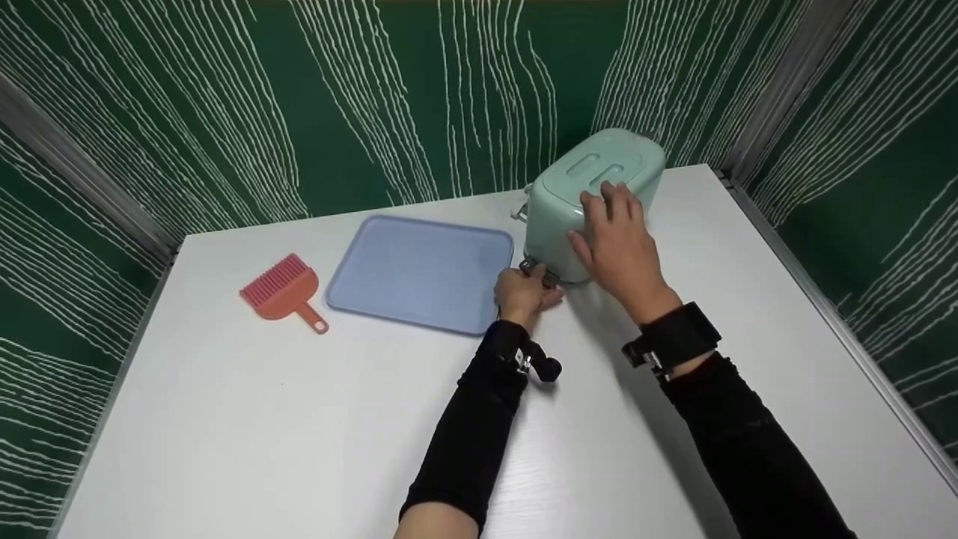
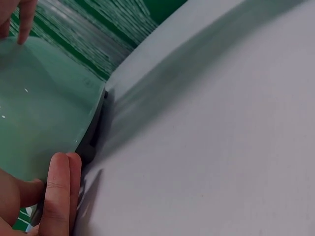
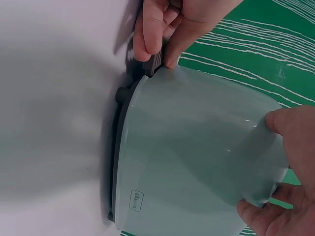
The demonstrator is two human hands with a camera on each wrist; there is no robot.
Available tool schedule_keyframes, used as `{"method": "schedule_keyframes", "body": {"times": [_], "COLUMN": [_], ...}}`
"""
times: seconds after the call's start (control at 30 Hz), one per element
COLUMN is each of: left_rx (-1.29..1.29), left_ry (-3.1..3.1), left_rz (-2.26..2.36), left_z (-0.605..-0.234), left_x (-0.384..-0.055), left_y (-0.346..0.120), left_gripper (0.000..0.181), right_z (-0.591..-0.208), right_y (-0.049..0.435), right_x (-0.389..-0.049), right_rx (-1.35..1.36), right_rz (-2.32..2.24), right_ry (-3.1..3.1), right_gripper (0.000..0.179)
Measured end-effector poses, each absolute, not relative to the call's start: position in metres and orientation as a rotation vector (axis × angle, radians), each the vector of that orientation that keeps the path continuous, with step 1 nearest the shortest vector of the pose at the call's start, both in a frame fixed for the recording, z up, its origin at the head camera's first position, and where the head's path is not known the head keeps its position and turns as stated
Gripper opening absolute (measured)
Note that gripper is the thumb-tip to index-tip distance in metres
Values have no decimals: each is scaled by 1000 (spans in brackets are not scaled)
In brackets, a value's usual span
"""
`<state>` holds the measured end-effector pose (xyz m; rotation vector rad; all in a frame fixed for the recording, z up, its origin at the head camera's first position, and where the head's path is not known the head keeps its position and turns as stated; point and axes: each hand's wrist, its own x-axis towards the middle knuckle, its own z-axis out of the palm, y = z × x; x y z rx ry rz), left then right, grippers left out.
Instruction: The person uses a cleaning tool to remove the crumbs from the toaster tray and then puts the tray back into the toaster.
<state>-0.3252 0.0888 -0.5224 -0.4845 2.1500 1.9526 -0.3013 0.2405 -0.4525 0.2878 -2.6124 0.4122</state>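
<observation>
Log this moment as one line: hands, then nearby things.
left hand: pinches dark tab low on toaster | right hand: touches toaster | blue tray: left of toaster | orange brush: left of tray

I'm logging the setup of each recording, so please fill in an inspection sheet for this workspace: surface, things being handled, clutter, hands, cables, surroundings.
Surface: white table, no spills seen.
Job's things: mint-green toaster toward the far right; dark ribbed piece at its lower corner.
Clutter: blue tray left of the toaster; orange brush-like tool farther left.
Hands: left hand pinches the ribbed piece; right hand touches the toaster.
Cables: nothing seen.
Surroundings: green walls with white wavy lines.
</observation>
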Motion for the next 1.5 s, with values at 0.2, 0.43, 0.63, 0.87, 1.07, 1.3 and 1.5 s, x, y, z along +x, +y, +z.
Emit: {"method": "schedule_keyframes", "body": {"times": [0.2,0.43,0.63,0.87,1.07,1.3,1.5], "left_rx": [-499,-540,-544,-574,-580,-568,-572], "left_ry": [2130,2157,2159,2059,2011,2086,2060], "left_rz": [1981,1934,1937,2110,2137,2067,2112], "left_z": [-518,-517,-517,-513,-514,-513,-510], "left_x": [-322,-320,-318,-308,-306,-302,-298], "left_y": [88,86,84,82,79,74,72], "left_gripper": [23,25,25,15,19,23,23], "right_z": [-451,-451,-452,-452,-452,-453,-452], "right_y": [241,239,239,238,239,239,239], "right_x": [-301,-301,-301,-301,-301,-301,-301], "right_rx": [282,285,274,263,279,274,267], "right_rz": [418,432,433,421,435,428,439], "right_ry": [-2618,-2619,-2623,-2640,-2624,-2625,-2628], "right_gripper": [59,58,58,60,59,60,60]}}
